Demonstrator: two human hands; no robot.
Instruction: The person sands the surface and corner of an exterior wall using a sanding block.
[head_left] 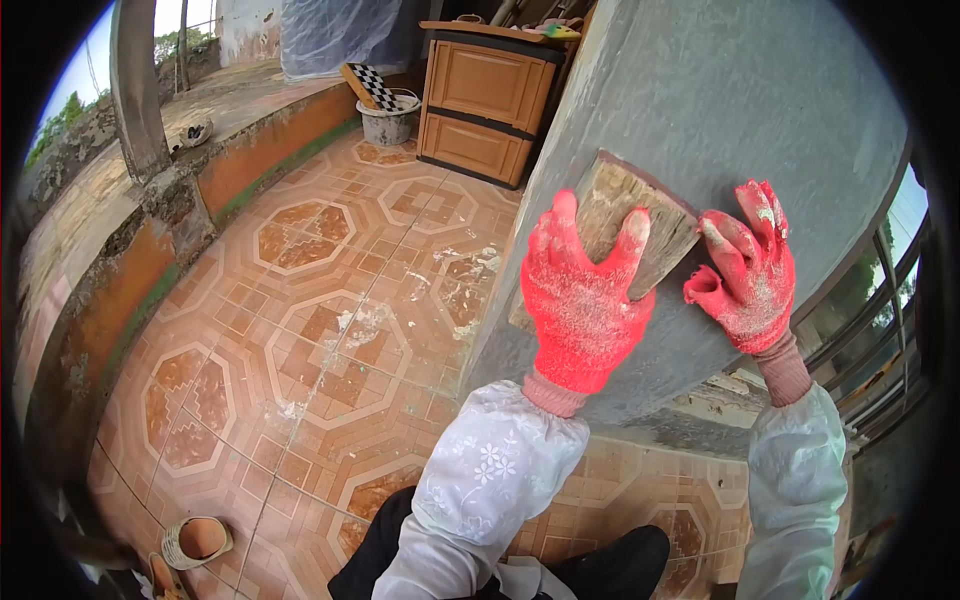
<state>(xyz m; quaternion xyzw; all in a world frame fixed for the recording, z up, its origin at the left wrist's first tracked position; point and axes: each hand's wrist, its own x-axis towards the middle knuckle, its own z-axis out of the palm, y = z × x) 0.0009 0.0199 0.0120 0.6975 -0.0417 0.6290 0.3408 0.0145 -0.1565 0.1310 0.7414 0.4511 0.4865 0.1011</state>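
Between the parted thumb and fingers of the person's left hand (588, 305) lies a rough wooden block (622, 198), held at a slant. At the block's right corner, the right hand (752, 275) is loosely half-curled, contact unclear. Behind the block is a grey wall (770, 90); well beyond it, leftward, a brown drawer cabinet (490, 90).

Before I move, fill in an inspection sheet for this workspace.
Surface: gray wall, faintly streaked.
Job's things: wooden block, rough-grained, held at the wall.
Clutter: bucket with a checkered board leaning in it, beside the drawer unit; woven container at lower left.
Grips: left grip, red-gloved, on the block; right grip, also red-gloved, half-curled near the block's corner, contact unclear.
Cables: nothing seen.
Surroundings: patterned tile floor with pale splotches; low orange-and-green ledge.
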